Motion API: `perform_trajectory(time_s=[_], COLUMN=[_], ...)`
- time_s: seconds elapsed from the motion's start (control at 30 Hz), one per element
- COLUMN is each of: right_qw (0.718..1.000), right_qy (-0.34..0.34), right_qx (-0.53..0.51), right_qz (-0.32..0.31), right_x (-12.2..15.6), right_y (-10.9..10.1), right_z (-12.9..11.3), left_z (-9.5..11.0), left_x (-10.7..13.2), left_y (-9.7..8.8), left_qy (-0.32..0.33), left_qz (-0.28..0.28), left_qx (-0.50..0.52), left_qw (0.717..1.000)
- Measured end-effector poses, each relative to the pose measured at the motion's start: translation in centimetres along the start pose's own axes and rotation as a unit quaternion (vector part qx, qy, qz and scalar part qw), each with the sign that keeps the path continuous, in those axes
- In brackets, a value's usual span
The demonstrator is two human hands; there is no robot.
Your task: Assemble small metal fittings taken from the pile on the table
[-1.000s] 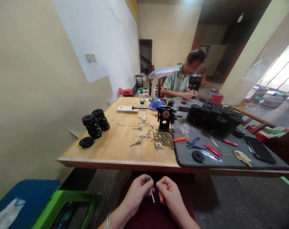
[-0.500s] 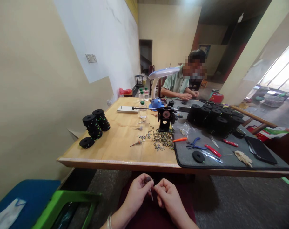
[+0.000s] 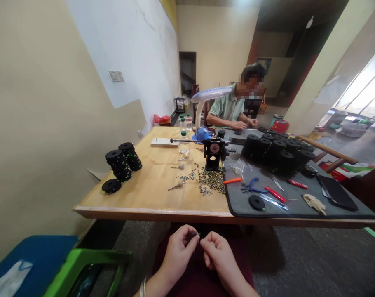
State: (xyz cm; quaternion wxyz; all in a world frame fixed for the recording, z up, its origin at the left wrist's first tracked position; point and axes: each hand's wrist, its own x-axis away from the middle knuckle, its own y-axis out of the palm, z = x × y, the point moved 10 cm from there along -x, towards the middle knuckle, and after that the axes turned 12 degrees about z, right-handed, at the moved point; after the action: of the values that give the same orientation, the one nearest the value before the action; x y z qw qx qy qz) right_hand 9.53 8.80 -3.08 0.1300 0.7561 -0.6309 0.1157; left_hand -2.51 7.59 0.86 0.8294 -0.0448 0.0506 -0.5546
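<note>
My hands are low in the view, above my dark red lap and below the table edge. My left hand (image 3: 178,252) pinches a small dark piece (image 3: 195,234) between thumb and fingertips. My right hand (image 3: 219,253) is curled close beside it, its fingertips almost at the piece. Nothing shows in those fingers, though a fine thread would be too thin to tell. The pale stick seen earlier is hidden. A bracelet circles my left wrist (image 3: 142,288).
A wooden table (image 3: 150,194) ahead holds black spools (image 3: 118,166), small beads (image 3: 210,181), a hand-cranked winder (image 3: 214,150) and a grey mat (image 3: 237,202) with pliers (image 3: 252,186). A co-worker (image 3: 227,108) sits across it. A green stool (image 3: 82,264) stands at lower left.
The pale stick below my left hand has gone from view. My hands have drawn slightly closer together around the small dark piece.
</note>
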Motion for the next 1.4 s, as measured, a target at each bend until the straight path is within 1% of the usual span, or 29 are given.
perform_trajectory(time_s=[0.1,0.2,0.47,0.7,0.93,1.07,1.1,1.17,1.27,1.4], right_qw=[1.0,1.0,1.0,0.999,0.998,0.996,0.996,0.993,0.989,0.989], right_qy=[0.004,0.002,0.002,-0.014,-0.022,-0.028,-0.026,-0.019,-0.012,-0.028], right_qx=[-0.003,-0.005,-0.026,-0.044,-0.056,-0.082,-0.091,-0.112,-0.145,-0.142], right_qz=[0.001,0.002,-0.004,-0.009,-0.007,0.001,0.001,0.003,0.004,0.007], right_x=[0.0,-0.1,-0.2,-0.4,-0.4,-0.4,-0.5,-0.7,-1.0,-1.0], right_y=[0.0,0.0,0.1,0.2,0.1,-0.1,-0.2,-0.3,-0.5,-0.6], right_z=[0.1,0.0,-0.1,0.1,-0.5,-0.6,-0.5,-0.2,0.2,0.0], left_z=[0.9,1.3,2.1,2.0,2.2,1.8,1.5,0.7,-0.3,-0.3], left_x=[0.1,0.2,0.6,0.9,1.1,1.0,1.0,0.9,1.1,1.4], left_y=[-0.1,-0.2,0.2,0.5,0.8,0.9,1.0,1.3,2.2,2.8], left_qy=[0.04,0.064,0.125,0.122,0.115,0.096,0.079,0.027,-0.051,-0.092], left_qz=[0.006,0.008,-0.014,-0.036,-0.051,-0.052,-0.055,-0.068,-0.099,-0.12], left_qx=[-0.038,-0.069,-0.12,-0.131,-0.122,-0.11,-0.096,-0.052,0.021,0.097], left_qw=[0.998,0.996,0.985,0.983,0.984,0.988,0.991,0.996,0.994,0.984])
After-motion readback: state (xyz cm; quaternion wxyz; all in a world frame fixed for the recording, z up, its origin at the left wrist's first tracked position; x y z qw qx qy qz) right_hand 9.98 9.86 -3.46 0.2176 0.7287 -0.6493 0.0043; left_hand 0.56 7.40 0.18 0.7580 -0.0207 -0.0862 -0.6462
